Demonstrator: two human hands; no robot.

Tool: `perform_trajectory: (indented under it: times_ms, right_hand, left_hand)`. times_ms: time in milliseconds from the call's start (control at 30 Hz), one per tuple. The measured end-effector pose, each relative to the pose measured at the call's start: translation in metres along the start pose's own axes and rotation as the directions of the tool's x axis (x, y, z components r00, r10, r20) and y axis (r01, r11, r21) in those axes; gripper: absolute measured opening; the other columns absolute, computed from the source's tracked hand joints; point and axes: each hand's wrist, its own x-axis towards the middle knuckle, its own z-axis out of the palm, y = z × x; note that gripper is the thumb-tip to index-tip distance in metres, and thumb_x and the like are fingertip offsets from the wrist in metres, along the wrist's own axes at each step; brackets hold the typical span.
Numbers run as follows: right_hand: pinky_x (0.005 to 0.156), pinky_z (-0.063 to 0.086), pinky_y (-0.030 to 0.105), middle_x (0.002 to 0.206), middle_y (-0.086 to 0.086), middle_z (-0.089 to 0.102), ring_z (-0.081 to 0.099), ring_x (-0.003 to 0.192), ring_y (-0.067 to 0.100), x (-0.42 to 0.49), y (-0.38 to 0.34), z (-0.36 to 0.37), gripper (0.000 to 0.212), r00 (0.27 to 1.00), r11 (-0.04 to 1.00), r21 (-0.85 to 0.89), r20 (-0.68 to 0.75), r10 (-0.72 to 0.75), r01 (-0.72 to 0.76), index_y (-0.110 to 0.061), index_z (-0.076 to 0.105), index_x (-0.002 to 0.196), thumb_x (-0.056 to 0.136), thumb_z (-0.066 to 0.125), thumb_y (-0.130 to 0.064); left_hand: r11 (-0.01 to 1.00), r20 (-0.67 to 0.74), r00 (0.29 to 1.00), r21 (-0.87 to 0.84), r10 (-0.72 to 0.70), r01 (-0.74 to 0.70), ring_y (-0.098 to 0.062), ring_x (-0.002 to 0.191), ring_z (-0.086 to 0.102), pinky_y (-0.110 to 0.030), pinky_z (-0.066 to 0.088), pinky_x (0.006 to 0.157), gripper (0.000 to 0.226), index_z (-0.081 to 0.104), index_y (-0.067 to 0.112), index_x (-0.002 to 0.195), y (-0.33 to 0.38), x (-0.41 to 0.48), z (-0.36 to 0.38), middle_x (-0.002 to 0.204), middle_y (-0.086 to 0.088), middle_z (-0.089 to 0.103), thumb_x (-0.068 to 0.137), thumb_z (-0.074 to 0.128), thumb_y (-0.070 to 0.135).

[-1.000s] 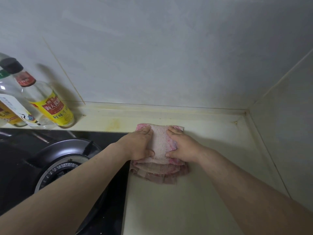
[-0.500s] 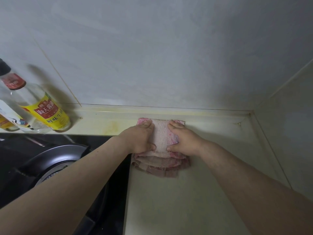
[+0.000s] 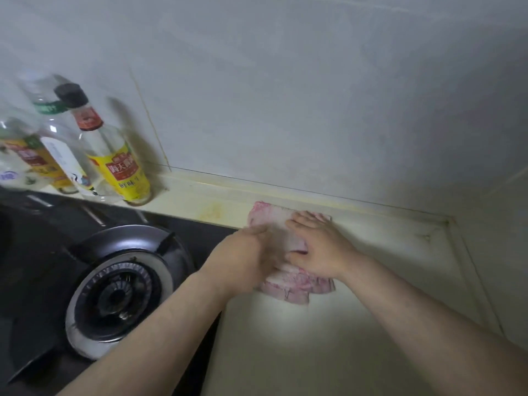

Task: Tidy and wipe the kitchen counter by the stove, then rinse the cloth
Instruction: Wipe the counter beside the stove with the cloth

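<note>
Pressing the cloth (image 3: pixel 270 217) beside the stove (image 3: pixel 120 292) edge: left hand (image 3: pixel 245 258), right hand (image 3: pixel 317 247).

The bottle (image 3: pixel 113 150) with the black cap, at the left of the frame, has a yellow label (image 3: pixel 125 174). On the label's red band stand the characters 海天, and those after them are unclear. Under the band stands 鲜味. The labels of the other bottles (image 3: pixel 61 155) are too blurred to read.
</note>
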Motion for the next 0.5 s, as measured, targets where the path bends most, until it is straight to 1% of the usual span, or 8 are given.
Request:
perform_trajectory:
  times_ms: [33, 100, 133, 167, 233, 300, 367, 500]
  right_hand:
    - [0.122, 0.008, 0.037, 0.162, 0.002, 0.020, 0.014, 0.149, 0.018, 0.003, -0.004, 0.000, 0.084, 0.999, 0.999, -0.033, 0.015, -0.031, 0.032, -0.021, 0.030, 0.151, 0.082, 0.061, -0.056]
    - [0.123, 0.008, 0.035, 0.163, -0.001, 0.011, 0.008, 0.150, 0.015, 0.011, -0.010, 0.002, 0.090, 0.997, 0.997, -0.055, 0.065, -0.049, 0.053, -0.024, 0.020, 0.154, 0.082, 0.056, -0.064]
    - [0.123, 0.007, 0.034, 0.164, -0.003, 0.006, 0.004, 0.150, 0.014, 0.014, -0.012, 0.003, 0.091, 0.994, 0.996, -0.067, 0.093, -0.055, 0.061, -0.025, 0.016, 0.155, 0.083, 0.054, -0.067]
    - [0.123, 0.004, 0.031, 0.164, -0.004, 0.002, 0.001, 0.150, 0.013, 0.017, -0.014, 0.004, 0.091, 0.991, 0.995, -0.077, 0.116, -0.060, 0.069, -0.026, 0.012, 0.155, 0.084, 0.051, -0.068]
    - [0.121, 0.000, 0.029, 0.163, -0.006, -0.004, -0.003, 0.150, 0.011, 0.021, -0.016, 0.006, 0.090, 0.987, 0.991, -0.093, 0.138, -0.080, 0.093, -0.026, 0.005, 0.155, 0.087, 0.045, -0.069]
    - [0.121, -0.003, 0.028, 0.163, -0.006, -0.008, -0.006, 0.149, 0.010, 0.026, -0.018, 0.009, 0.089, 0.984, 0.987, -0.104, 0.144, -0.107, 0.122, -0.026, 0.000, 0.155, 0.089, 0.039, -0.069]
    - [0.120, -0.005, 0.027, 0.162, -0.007, -0.010, -0.009, 0.149, 0.010, 0.032, -0.020, 0.011, 0.087, 0.981, 0.983, -0.113, 0.143, -0.128, 0.145, -0.024, -0.003, 0.155, 0.091, 0.035, -0.068]
    - [0.119, -0.007, 0.027, 0.162, -0.003, -0.011, -0.010, 0.149, 0.012, 0.047, -0.028, 0.014, 0.083, 0.969, 0.967, -0.142, 0.156, -0.189, 0.212, -0.020, -0.004, 0.155, 0.094, 0.029, -0.065]
  left_hand:
    - [0.999, -0.044, 0.998, 0.008, -0.038, 0.038, -0.020, 0.127, 0.049, -0.027, 0.035, 0.107, 0.050, 0.051, 0.022, 0.137, 0.001, -0.011, 0.002, 0.142, 0.002, 0.051, 0.089, 0.048, 0.031]
    - [0.979, -0.114, 0.976, 0.059, -0.186, 0.193, -0.018, 0.142, 0.031, -0.026, 0.013, 0.118, 0.061, 0.033, 0.020, 0.150, 0.000, -0.032, 0.002, 0.156, -0.001, 0.033, 0.092, 0.046, 0.034]
    - [0.957, -0.146, 0.955, 0.101, -0.257, 0.273, -0.019, 0.146, 0.022, -0.025, 0.004, 0.118, 0.063, 0.027, 0.016, 0.152, -0.002, -0.043, 0.001, 0.159, -0.004, 0.025, 0.095, 0.045, 0.036]
    - [0.927, -0.164, 0.932, 0.141, -0.323, 0.347, -0.019, 0.149, 0.014, -0.026, -0.002, 0.117, 0.065, 0.022, 0.014, 0.153, -0.005, -0.054, 0.000, 0.161, -0.006, 0.018, 0.096, 0.044, 0.038]
    - [0.881, -0.168, 0.896, 0.176, -0.412, 0.438, -0.017, 0.150, 0.003, -0.027, -0.007, 0.117, 0.069, 0.015, 0.012, 0.154, -0.009, -0.073, -0.001, 0.163, -0.006, 0.006, 0.097, 0.041, 0.042]
    - [0.870, -0.159, 0.892, 0.205, -0.423, 0.449, -0.015, 0.150, -0.004, -0.027, -0.009, 0.116, 0.070, 0.010, 0.014, 0.155, -0.013, -0.085, 0.000, 0.163, -0.004, -0.002, 0.098, 0.039, 0.043]
    - [0.881, -0.173, 0.898, 0.190, -0.404, 0.433, -0.015, 0.150, -0.006, -0.025, -0.011, 0.115, 0.070, 0.008, 0.015, 0.155, -0.017, -0.088, 0.001, 0.163, -0.004, -0.005, 0.098, 0.039, 0.043]
    - [0.893, -0.176, 0.914, 0.211, -0.365, 0.397, -0.016, 0.150, -0.003, -0.022, -0.014, 0.112, 0.070, 0.012, 0.013, 0.155, -0.023, -0.085, 0.000, 0.163, -0.006, -0.002, 0.098, 0.041, 0.042]
